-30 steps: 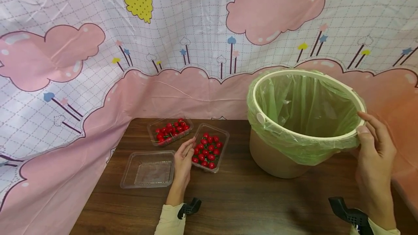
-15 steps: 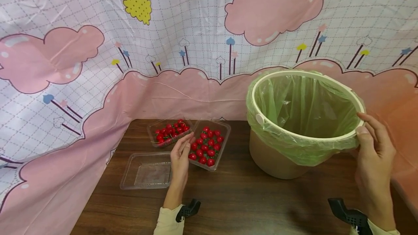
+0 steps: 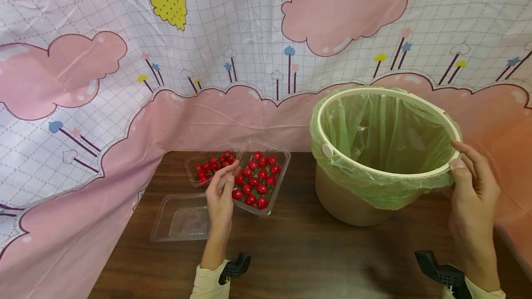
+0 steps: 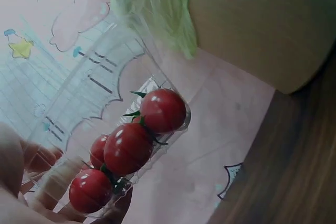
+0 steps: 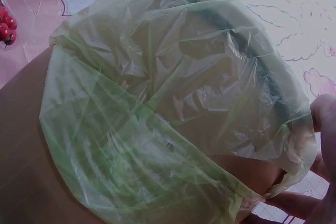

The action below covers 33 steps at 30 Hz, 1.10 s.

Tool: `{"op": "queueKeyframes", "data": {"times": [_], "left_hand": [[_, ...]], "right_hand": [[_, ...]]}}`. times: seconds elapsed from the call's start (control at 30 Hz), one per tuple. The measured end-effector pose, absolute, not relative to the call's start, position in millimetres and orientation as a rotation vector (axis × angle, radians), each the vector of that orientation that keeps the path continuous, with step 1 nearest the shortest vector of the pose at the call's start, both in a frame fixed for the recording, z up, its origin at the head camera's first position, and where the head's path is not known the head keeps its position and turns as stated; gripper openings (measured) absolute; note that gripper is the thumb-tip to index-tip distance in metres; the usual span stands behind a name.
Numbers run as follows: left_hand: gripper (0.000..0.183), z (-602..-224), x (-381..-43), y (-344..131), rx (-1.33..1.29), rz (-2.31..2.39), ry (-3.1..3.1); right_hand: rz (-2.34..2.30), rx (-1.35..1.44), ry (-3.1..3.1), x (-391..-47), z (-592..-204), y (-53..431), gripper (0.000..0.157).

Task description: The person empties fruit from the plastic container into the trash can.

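My left hand [image 3: 221, 200] grips the left side of a clear plastic container [image 3: 279, 183] with red cherry tomatoes [image 3: 262, 174] in it. In the left wrist view the container is off the table, its wall curving round the tomatoes [image 4: 128, 149], with green stems showing. My right hand [image 3: 475, 188] pinches the right side of the pale rim of a brown trash bin [image 3: 345, 197], thumb outside and fingers at the rim. A green bag [image 5: 121, 135] lines the bin and folds down over its outside. The bin leans, its mouth turned towards me.
Behind the left hand stands a second clear container [image 3: 193, 179] of cherry tomatoes. An empty clear container [image 3: 183, 218] sits to the left on the dark wooden table [image 3: 291, 257]. A patterned cloth [image 3: 249, 114] hangs along the back of the table.
My left hand has raised the tomato container off the table and moved it slightly left and back, tilting it. The right hand keeps its pinch on the bin rim.
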<state>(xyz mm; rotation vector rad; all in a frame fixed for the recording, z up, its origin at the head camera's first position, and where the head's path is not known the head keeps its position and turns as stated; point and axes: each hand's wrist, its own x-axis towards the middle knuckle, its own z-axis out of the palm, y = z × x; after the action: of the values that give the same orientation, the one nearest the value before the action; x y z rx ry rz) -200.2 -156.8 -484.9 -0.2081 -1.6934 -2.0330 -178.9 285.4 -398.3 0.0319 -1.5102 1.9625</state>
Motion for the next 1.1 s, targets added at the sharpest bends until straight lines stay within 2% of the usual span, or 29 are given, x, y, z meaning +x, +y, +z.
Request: {"op": "queueKeyframes", "data": {"times": [0.43, 0.73, 1.1], "left_hand": [[0.026, -457, -197, -155, -0.246, -1.973, -1.707], [0.026, -415, -200, -156, -0.231, -1.829, -1.767], [0.026, -367, -210, -145, -0.348, -1.720, -1.733]], "right_hand": [[1.960, 0.027, -1.511, -179, -398, 285, 0.035], [1.953, 0.018, -1.530, -177, -400, 287, 0.035], [1.926, 0.038, -1.531, -178, -399, 286, 0.035]]}}
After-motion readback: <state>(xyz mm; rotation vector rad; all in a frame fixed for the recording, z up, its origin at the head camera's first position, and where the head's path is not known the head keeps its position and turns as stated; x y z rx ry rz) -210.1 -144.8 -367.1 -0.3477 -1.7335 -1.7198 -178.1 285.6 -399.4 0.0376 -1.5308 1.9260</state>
